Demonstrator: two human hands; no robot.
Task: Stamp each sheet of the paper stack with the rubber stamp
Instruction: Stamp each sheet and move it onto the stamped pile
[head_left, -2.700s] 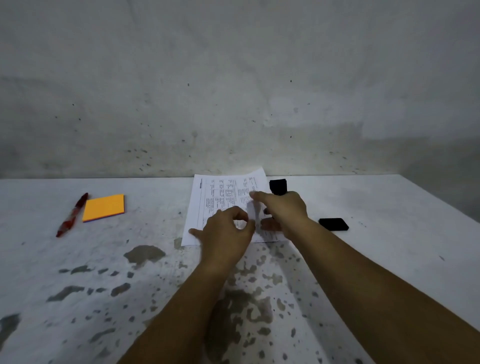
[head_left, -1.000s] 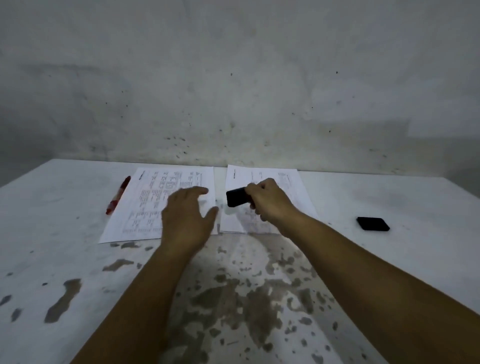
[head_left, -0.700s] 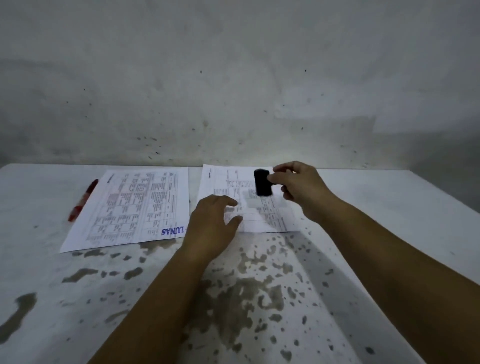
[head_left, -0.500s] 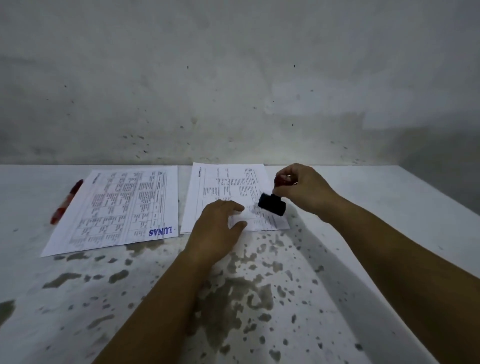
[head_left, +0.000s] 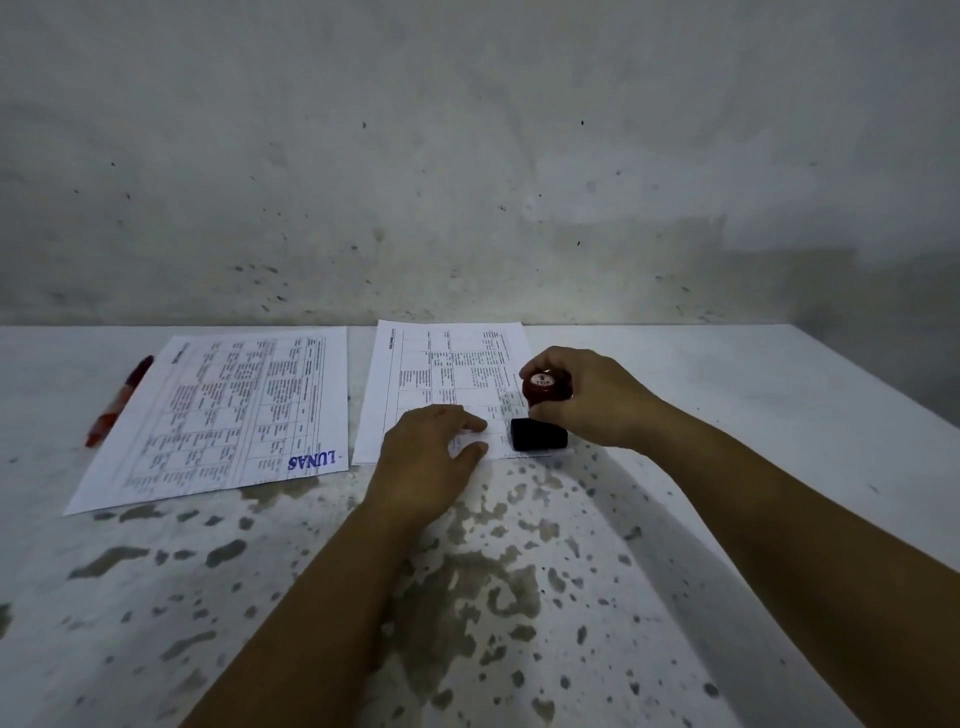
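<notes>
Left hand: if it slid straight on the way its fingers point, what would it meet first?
Likely the black base of the rubber stamp, just beyond the left hand, which lies flat on the paper stack. The right hand holds the stamp; depth is uncertain.

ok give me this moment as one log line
step: stamping | right hand: grips stamp, base down on stack near corner | left hand: flat on stack | done sheet: beside it, blue LUNAS mark

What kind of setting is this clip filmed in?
Probably a bare makeshift desk, not an office: a stained white table against a blotchy plaster wall, with only printed sheets, a stamp and a red pen.
</notes>
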